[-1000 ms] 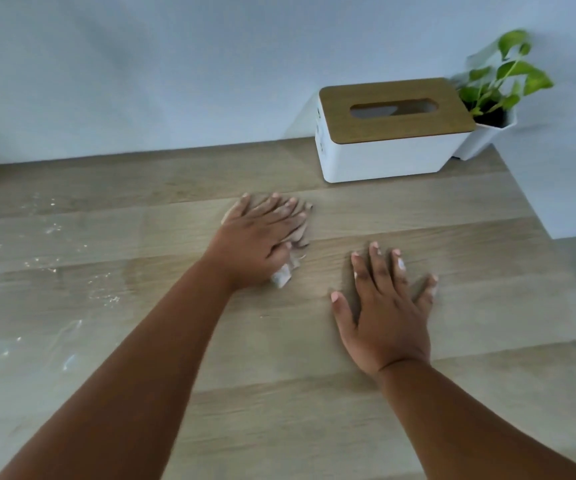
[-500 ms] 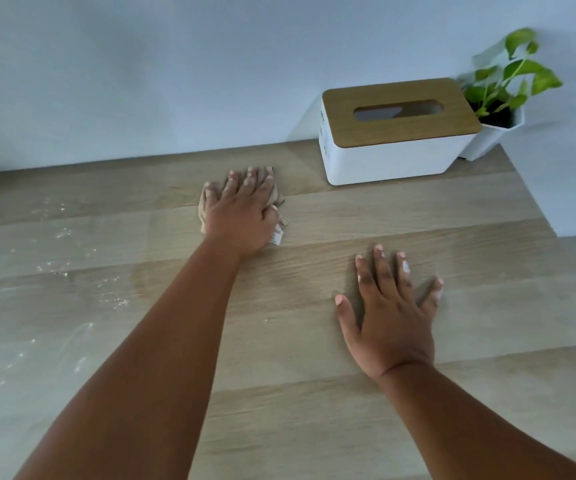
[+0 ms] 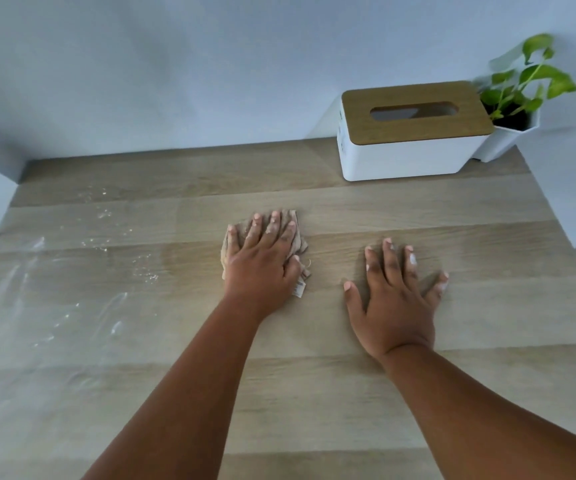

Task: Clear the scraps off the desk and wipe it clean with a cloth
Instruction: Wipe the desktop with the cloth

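My left hand (image 3: 262, 261) presses flat on a crumpled beige cloth (image 3: 298, 239) in the middle of the wooden desk (image 3: 314, 393); the cloth's edges and a small white tag stick out around the palm. To its right my right hand (image 3: 395, 303) lies flat on the bare desk, fingers spread, white dust on the fingertips, holding nothing. White powdery smears and crumbs (image 3: 106, 216) cover the left part of the desk.
A white tissue box with a wooden lid (image 3: 411, 133) stands at the back right against the wall. A small green plant in a white pot (image 3: 508, 133) sits just right of it. The desk's right edge runs close to the plant.
My left hand slid the cloth back and to the left, then toward me again. The view has shifted, showing more of the left side. My right hand stayed flat in place.
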{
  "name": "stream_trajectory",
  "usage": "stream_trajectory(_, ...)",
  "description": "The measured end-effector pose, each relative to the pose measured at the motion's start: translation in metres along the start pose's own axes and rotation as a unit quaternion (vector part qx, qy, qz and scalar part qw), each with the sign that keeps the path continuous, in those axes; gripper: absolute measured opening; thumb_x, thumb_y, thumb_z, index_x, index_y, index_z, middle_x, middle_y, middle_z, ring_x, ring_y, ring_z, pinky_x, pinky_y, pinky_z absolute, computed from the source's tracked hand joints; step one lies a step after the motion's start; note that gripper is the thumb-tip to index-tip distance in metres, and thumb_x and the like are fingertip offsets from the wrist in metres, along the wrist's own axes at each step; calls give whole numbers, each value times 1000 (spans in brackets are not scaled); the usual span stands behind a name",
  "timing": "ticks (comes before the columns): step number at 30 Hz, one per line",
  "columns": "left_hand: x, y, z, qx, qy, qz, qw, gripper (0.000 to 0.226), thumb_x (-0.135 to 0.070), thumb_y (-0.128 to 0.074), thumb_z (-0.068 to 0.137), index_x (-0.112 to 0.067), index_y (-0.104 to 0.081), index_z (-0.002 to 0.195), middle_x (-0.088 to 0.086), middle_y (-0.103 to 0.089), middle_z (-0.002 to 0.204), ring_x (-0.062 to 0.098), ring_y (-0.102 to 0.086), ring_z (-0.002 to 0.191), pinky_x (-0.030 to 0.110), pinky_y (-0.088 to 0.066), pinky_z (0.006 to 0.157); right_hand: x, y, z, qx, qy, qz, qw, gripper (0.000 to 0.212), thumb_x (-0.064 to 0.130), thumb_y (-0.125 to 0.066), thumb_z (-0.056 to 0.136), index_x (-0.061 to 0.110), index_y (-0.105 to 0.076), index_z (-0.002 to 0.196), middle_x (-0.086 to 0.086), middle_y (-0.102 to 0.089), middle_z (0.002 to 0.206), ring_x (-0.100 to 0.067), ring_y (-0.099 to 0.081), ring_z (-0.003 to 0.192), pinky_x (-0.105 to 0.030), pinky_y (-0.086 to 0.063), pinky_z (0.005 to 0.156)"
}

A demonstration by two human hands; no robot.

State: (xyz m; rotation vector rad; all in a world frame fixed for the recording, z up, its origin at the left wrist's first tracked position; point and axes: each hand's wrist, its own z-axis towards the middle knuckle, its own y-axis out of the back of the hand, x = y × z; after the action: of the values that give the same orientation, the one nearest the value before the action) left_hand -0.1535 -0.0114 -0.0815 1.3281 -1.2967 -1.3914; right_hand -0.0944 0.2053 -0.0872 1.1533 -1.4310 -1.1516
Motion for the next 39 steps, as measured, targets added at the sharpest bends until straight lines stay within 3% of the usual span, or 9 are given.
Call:
stream_trajectory(5,-11,-6,-48,4,5,14,1000,73,-60,-26,93,-33,-26,161,-5,-16,171,23,-9,159,61,-4,124,-2,3,-1,-3,7,42,999,73,65,-21,94,29,-37,156,6,-15,171,-26,-3,159,-72,3,118)
stream_trajectory(9,-13,-9,-84,24,2,20,1000,75,-66,-26,95,-33,-19,162,-6,-10,172,23,-2,159,62,-3,124,-8,6,-4,-26,14,111,993,59,60,-38,96,26,-59,139,6,-33,165,-26,-12,157,-65,3,123)
stream_trajectory(13,-23,-8,-132,61,17,19,998,81,-73,-24,94,-32,-12,163,-5,1,173,23,8,159,62,3,123,-12,14,-10,-42,30,141,989,46,52,-60,93,24,-69,128,2,-46,158,-25,-26,154,-59,-8,124)
stream_trajectory(17,-23,-8,-190,45,27,14,999,85,-75,-34,91,-29,-23,162,-2,-10,172,26,-3,159,65,-8,122,-7,16,-34,-59,60,181,980,51,45,-53,82,14,-76,116,-9,-58,147,-34,-41,145,-56,-23,119)
stream_trajectory(21,-12,-3,-241,27,40,23,999,89,-79,-43,87,-28,-33,159,-1,-21,170,28,-16,158,66,-18,120,28,11,-79,-59,142,177,972,42,35,-58,81,11,-77,111,-14,-60,143,-40,-47,139,-61,-28,116)
stream_trajectory(25,5,2,-285,46,70,30,996,85,-77,-41,91,-30,-31,160,-3,-18,170,26,-13,158,64,-17,121,63,-2,-124,-41,205,165,964,32,24,-71,82,11,-76,111,-13,-61,142,-43,-49,136,-65,-29,115)
stream_trajectory(28,25,4,-306,51,94,21,994,77,-72,-42,94,-32,-33,159,-4,-21,170,26,-15,158,63,-21,120,88,-12,-150,-35,229,157,960,35,25,-66,80,14,-76,112,-11,-61,141,-43,-49,136,-67,-28,115)
stream_trajectory(33,64,5,-326,52,137,24,989,72,-71,-32,98,-36,-28,160,-7,-15,171,24,-8,159,63,-16,121,121,-10,-161,-22,164,151,974,39,24,-58,76,16,-75,110,-12,-61,140,-44,-46,138,-69,-25,115)
stream_trajectory(39,120,10,-333,52,170,36,983,67,-69,-24,101,-40,-22,160,-8,-9,172,24,-4,159,71,-10,119,146,-8,-162,30,103,102,989,51,29,-63,87,20,-60,138,-6,-40,161,-37,-23,153,-66,-8,122)
